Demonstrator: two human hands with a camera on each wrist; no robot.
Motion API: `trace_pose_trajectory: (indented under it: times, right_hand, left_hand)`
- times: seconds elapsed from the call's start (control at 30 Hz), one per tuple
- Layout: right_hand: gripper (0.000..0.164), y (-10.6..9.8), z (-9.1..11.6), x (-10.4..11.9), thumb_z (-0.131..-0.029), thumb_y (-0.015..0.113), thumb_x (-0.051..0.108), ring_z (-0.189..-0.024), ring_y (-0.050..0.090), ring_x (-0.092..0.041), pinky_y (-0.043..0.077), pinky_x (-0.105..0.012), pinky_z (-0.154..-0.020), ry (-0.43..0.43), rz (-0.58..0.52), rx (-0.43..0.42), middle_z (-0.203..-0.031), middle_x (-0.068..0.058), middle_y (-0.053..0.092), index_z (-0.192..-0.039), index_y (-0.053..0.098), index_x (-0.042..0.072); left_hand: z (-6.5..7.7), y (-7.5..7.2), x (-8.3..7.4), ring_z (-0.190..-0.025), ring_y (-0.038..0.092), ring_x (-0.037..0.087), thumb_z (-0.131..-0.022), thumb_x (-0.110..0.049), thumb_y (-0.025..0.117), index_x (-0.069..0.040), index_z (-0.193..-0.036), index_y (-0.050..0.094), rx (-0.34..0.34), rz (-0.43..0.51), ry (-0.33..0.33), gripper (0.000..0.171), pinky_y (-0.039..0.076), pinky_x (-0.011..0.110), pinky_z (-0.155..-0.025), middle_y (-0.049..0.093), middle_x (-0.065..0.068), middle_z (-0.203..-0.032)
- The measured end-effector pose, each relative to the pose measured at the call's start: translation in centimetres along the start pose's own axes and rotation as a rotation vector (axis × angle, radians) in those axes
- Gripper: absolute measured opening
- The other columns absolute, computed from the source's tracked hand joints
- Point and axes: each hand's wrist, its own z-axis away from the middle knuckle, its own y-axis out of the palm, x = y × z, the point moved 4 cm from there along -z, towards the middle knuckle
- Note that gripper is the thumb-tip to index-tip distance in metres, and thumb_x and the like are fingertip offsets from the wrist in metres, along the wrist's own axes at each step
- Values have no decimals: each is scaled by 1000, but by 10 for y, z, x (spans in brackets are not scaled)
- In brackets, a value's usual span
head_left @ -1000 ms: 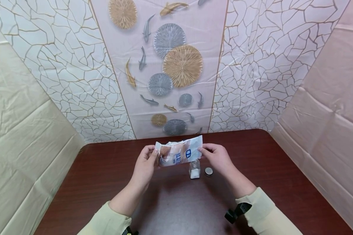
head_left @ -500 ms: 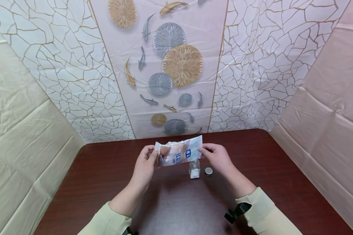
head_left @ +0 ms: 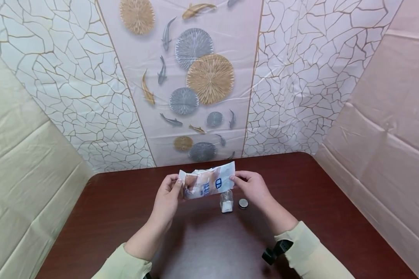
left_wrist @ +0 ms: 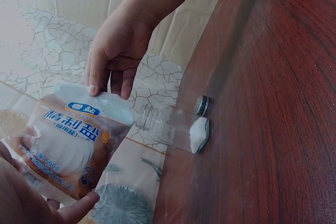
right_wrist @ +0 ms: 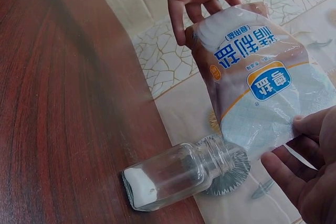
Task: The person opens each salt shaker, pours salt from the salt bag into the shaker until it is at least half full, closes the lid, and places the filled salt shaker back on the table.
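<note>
Both hands hold a printed plastic bag of salt (head_left: 206, 183) just above the table, tilted with its pale end toward the right. My left hand (head_left: 165, 201) grips the left end, thumb in front and fingers behind. At the other end, my right hand (head_left: 254, 190) pinches the pale corner between thumb and fingers. Under that corner an uncapped square glass jar (right_wrist: 173, 176) stands upright with white salt (right_wrist: 142, 188) in its bottom. The bag's edge overlaps the jar's mouth in the right wrist view; I cannot tell whether they touch.
A round metallic lid (head_left: 243, 203) lies on the dark red-brown table (head_left: 209, 240), right of the jar. Behind the table hangs a patterned cloth (head_left: 209, 135), with beige cloth (head_left: 380, 128) along both sides.
The whole head view has shifted slightly, so the scene sits a little further left. Hands, bag, jar and lid keep about the same places relative to each other.
</note>
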Motion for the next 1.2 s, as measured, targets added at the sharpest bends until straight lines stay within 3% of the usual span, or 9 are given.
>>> trace_pose_trajectory:
  times: [0.2, 0.43, 0.8, 1.2]
  right_hand:
    - [22, -1, 0, 1, -95, 67, 13, -83, 72, -28, 58, -36, -75, 2, 2, -1, -101, -15, 72, -113, 72, 0]
    - [22, 0, -1, 2, -95, 67, 14, -80, 72, -20, 57, -36, -77, -4, 17, 0, -101, -13, 73, -113, 72, 1]
    - [22, -1, -1, 3, -95, 67, 15, -80, 71, -20, 57, -37, -76, -8, 37, -4, -101, -13, 73, -112, 73, 2]
    - [22, -2, 0, 5, -95, 67, 15, -80, 71, -20, 57, -37, -76, -6, 46, -9, -101, -13, 73, -113, 72, 2]
  left_hand:
    - [0, 1, -2, -85, 56, 21, -105, -13, 47, -5, -118, 54, 2, 6, 5, 17, 53, 43, -76, 60, 13, -108]
    - [1, -1, -5, -82, 55, 21, -105, -11, 47, -3, -118, 54, -5, 3, 16, 17, 52, 42, -73, 60, 13, -105]
    - [0, 1, -4, -86, 61, 20, -105, -12, 46, -5, -119, 53, 18, 12, 8, 17, 54, 42, -77, 62, 13, -106]
    - [0, 0, -3, -81, 52, 23, -105, -13, 48, -6, -117, 56, 0, 2, 20, 16, 52, 40, -73, 59, 10, -100]
